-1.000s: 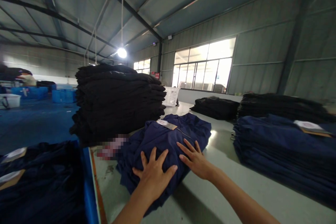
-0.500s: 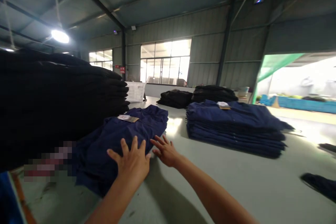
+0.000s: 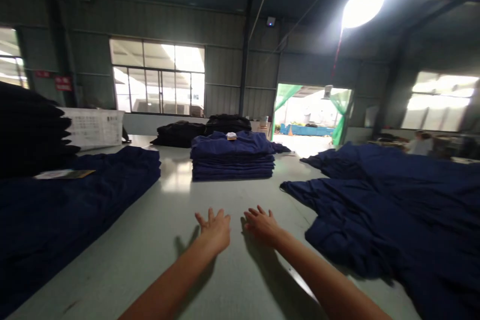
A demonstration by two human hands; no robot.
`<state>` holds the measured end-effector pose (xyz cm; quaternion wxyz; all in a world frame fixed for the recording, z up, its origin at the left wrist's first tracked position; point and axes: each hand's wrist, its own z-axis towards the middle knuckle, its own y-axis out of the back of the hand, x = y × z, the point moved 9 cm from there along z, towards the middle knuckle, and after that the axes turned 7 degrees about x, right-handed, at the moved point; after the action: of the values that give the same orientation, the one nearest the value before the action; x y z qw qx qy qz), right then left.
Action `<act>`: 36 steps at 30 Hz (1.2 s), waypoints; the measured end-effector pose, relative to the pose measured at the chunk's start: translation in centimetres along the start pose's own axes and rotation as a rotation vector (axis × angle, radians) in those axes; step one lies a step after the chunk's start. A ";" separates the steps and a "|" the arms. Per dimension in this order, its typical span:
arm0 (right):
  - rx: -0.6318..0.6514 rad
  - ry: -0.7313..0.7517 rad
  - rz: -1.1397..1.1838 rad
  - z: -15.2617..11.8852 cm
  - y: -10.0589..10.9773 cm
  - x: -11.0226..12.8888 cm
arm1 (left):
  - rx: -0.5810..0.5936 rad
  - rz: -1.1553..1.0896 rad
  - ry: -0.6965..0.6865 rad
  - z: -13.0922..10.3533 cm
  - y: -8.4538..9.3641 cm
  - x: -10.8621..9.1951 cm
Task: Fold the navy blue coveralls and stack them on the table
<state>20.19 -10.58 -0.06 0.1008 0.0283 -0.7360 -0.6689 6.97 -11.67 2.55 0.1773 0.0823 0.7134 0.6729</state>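
My left hand (image 3: 214, 230) hovers over the pale table (image 3: 150, 260), fingers apart and holding nothing. To its right, my right hand (image 3: 261, 224) is also open, its fingers spread low over the tabletop; whether it touches the surface I cannot tell. Beyond both hands sits a stack of folded navy garments (image 3: 232, 157) with a tag on top. Nearest my right hand on that side, loose navy garments (image 3: 375, 215) lie spread and crumpled. At the left edge is a folded navy garment pile (image 3: 112, 180) with a tag (image 3: 65, 174).
Piled black garments (image 3: 30, 130) rise at the far left, beside a white plastic crate (image 3: 93, 127). Smaller black piles (image 3: 180, 134) lie behind the navy stack. A lamp (image 3: 365, 5) hangs at upper right. A person (image 3: 420, 143) is blurred in the right background.
Both hands have come away from the left navy garment and now are over the bare tabletop. The view has swung right, bringing the loose navy garments into sight.
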 end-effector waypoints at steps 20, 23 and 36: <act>-0.092 -0.516 -0.012 -9.1 4.4 -29.4 | 0.223 -0.316 -0.779 5.7 -6.3 -29.9; -0.054 -0.599 -0.008 -10.1 3.2 -32.6 | 0.192 -0.277 -0.769 6.4 -7.0 -31.4; 0.044 -0.615 0.122 -7.2 -0.5 -26.7 | 0.074 -0.037 -0.702 6.9 -5.3 -25.6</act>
<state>47.62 -12.99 -2.92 -0.0870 -0.2173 -0.7465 -0.6228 33.76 -14.79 0.75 0.4209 0.3019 0.6342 0.5740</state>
